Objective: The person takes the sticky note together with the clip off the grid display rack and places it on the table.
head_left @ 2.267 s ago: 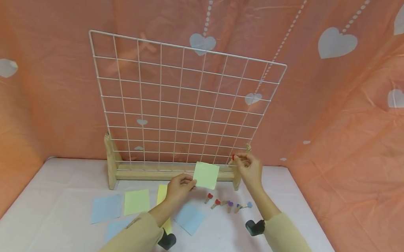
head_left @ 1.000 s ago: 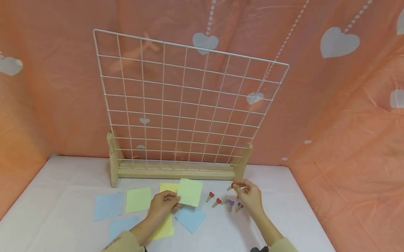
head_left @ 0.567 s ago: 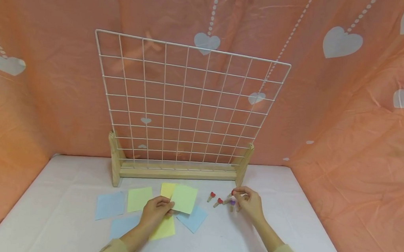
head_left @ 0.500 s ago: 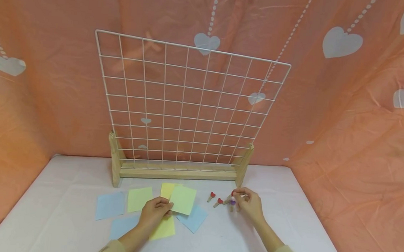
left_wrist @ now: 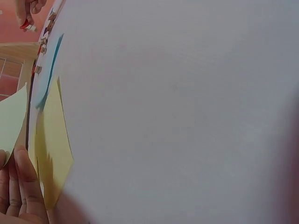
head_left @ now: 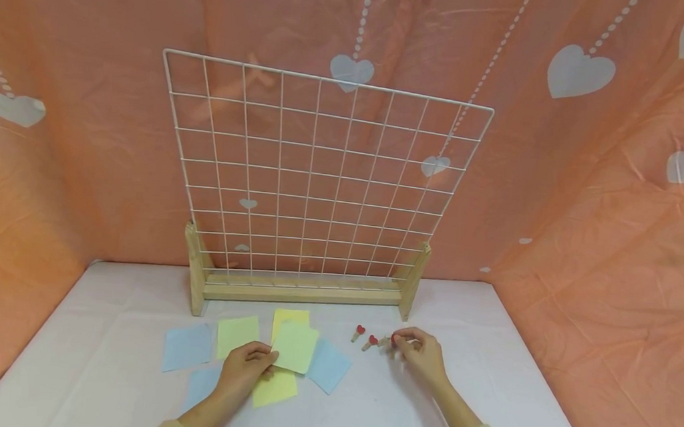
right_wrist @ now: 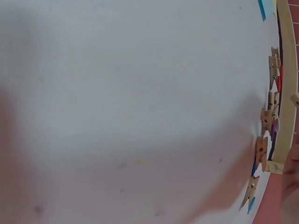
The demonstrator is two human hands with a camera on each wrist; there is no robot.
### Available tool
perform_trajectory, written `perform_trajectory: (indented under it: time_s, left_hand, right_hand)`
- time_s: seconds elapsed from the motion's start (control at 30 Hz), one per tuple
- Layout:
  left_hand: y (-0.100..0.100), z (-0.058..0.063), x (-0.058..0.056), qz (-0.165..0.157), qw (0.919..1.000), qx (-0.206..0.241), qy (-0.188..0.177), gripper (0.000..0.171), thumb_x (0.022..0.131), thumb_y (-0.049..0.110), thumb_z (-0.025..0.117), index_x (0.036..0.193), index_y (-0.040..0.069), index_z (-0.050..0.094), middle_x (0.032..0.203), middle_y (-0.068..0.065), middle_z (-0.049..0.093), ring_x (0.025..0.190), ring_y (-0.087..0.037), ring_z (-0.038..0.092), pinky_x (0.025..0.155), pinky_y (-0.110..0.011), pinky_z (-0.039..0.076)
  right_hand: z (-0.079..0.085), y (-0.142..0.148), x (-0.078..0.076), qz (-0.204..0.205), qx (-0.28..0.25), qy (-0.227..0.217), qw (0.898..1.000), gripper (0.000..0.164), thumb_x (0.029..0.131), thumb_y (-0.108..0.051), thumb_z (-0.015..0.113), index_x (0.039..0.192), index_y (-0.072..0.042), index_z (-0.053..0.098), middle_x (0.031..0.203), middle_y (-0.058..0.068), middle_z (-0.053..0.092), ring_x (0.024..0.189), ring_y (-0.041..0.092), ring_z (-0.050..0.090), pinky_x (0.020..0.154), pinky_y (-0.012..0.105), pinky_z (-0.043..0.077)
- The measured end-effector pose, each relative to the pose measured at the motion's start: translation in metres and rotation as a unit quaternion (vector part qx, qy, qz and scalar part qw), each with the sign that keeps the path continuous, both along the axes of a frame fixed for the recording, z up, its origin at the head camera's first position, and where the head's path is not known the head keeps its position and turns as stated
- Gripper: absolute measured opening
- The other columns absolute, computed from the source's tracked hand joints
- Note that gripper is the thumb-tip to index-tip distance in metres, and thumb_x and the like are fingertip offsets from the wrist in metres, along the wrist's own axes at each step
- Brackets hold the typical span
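Note:
My left hand (head_left: 243,370) pinches a pale green paper note (head_left: 296,347) by its left edge, above two yellow sheets (head_left: 276,389) and a blue sheet (head_left: 330,367). Between thumb and fingertips, my right hand (head_left: 423,361) pinches a small wooden clothespin (head_left: 394,339) with a red heart. The left wrist view shows this clothespin (left_wrist: 29,25) off the table, with the green note (left_wrist: 11,116) between the left fingers. Several heart clothespins lie near the right hand, two of them red (head_left: 371,342); the right wrist view shows more clothespins (right_wrist: 261,151), partly hidden in the head view.
Behind the hands stands a white wire grid (head_left: 309,171) in a wooden base (head_left: 302,295). Left on the white table (head_left: 95,355) lie a blue sheet (head_left: 188,347), a green sheet (head_left: 238,337) and another blue one (head_left: 202,383) partly under the left arm. Orange cloth (head_left: 608,275) surrounds the table.
Both hands have come down from near the grid's base toward the table. The left hand, with the green note, has moved left and nearer; the right still pinches its clothespin.

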State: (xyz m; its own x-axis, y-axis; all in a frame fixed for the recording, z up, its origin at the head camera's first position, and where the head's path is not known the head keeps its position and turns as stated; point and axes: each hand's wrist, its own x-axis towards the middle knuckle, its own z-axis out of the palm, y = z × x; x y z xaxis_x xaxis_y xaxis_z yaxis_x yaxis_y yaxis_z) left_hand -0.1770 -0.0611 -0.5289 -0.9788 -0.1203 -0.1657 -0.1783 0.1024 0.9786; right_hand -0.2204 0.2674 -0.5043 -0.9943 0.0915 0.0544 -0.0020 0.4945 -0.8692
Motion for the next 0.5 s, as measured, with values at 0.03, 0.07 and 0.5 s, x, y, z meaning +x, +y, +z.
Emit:
perform_trajectory:
  time_s: [0.03, 0.07, 0.5]
  left_hand:
    - [-0.002, 0.000, 0.001, 0.001, 1.0000, 0.001, 0.000, 0.022, 0.085, 0.007, 0.069, 0.099, -0.010, 0.064, 0.070, -0.005, 0.067, 0.059, -0.013, 0.062, 0.056, -0.021, 0.053]
    - [-0.004, -0.001, 0.001, 0.002, 1.0000, 0.003, -0.003, 0.022, 0.085, 0.007, 0.069, 0.099, -0.010, 0.064, 0.070, -0.005, 0.067, 0.059, -0.013, 0.063, 0.057, -0.020, 0.053]
    - [-0.027, 0.000, 0.011, 0.013, 0.9996, 0.005, -0.024, 0.021, 0.086, 0.006, 0.068, 0.100, -0.009, 0.064, 0.071, -0.005, 0.067, 0.061, -0.014, 0.064, 0.059, -0.021, 0.054]
  right_hand:
    - [0.000, 0.000, 0.001, 0.002, -0.005, -0.004, 1.000, 0.011, 0.087, -0.009, 0.068, 0.094, -0.001, 0.071, 0.077, 0.014, 0.070, 0.054, 0.009, 0.056, 0.046, 0.019, 0.042]
    - [-0.001, 0.000, 0.001, 0.004, -0.009, -0.007, 1.000, 0.012, 0.087, -0.009, 0.067, 0.095, -0.001, 0.070, 0.076, 0.014, 0.069, 0.054, 0.010, 0.057, 0.046, 0.019, 0.043]
    - [-0.009, 0.005, 0.008, 0.045, -0.006, -0.033, 0.998, 0.016, 0.089, -0.008, 0.065, 0.099, 0.004, 0.068, 0.081, 0.013, 0.070, 0.055, 0.011, 0.056, 0.048, 0.021, 0.046]
